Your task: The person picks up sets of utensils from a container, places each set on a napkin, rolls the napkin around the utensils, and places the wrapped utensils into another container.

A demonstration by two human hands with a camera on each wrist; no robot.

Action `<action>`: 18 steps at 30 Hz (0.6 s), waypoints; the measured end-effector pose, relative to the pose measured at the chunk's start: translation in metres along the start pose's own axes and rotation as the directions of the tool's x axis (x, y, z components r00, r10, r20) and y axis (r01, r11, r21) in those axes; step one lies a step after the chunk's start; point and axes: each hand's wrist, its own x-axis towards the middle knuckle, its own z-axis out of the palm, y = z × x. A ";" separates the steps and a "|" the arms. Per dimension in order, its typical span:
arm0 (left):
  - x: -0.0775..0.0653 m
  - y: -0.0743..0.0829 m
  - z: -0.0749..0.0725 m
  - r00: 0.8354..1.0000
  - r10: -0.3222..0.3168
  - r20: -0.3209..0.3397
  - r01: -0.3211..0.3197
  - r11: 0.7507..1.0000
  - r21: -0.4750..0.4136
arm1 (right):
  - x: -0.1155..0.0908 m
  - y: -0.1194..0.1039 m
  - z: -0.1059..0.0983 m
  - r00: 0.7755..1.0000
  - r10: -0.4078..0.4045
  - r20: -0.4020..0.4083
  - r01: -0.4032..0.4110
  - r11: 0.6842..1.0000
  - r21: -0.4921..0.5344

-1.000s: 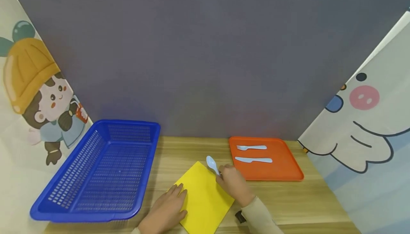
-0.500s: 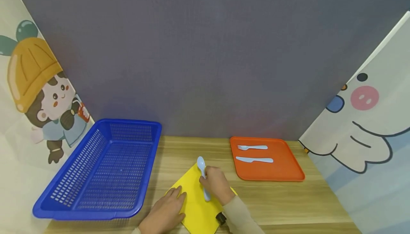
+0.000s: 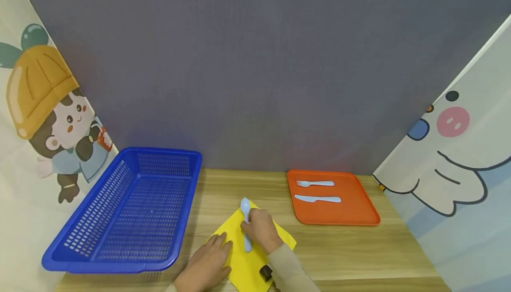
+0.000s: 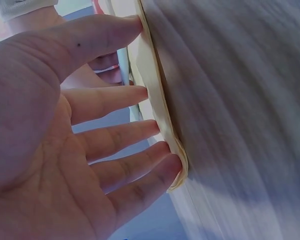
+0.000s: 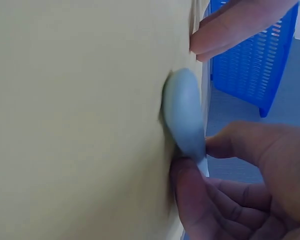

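Note:
A pale blue spoon [image 3: 245, 205] lies along the yellow napkin [image 3: 237, 261], its bowl pointing away from me near the napkin's far corner. My right hand [image 3: 261, 231] pinches its handle between thumb and fingers. In the right wrist view, the near end of the spoon [image 5: 185, 112] is close against the napkin's surface. My left hand [image 3: 205, 258] rests on the napkin's left edge with fingers spread. From the left wrist, the fingertips [image 4: 155, 126] touch along the napkin's folded, layered edge [image 4: 151, 75].
A blue perforated basket [image 3: 104, 267] stands at the left. An orange tray [image 3: 335, 213] at the right back bears a pale fork [image 3: 319, 183] and a knife [image 3: 321, 199]. Behind the wooden table [image 3: 343, 252] rises a grey panel [image 3: 247, 83].
My right hand has brought the spoon leftward from the napkin's right side to lie over it, turning it nearly in line with my view. The left hand has stayed on the napkin.

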 end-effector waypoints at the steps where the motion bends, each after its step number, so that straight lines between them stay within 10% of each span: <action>1: 0.000 0.000 0.000 1.000 0.001 0.002 -0.001 1.000 0.001 | 0.000 0.000 0.001 1.000 0.001 -0.002 -0.001 1.000 0.001; 18: 0.001 0.000 0.002 0.999 -0.026 0.038 0.027 0.999 -0.028 | 0.002 -0.007 0.007 0.999 0.034 -0.013 -0.034 0.999 -0.013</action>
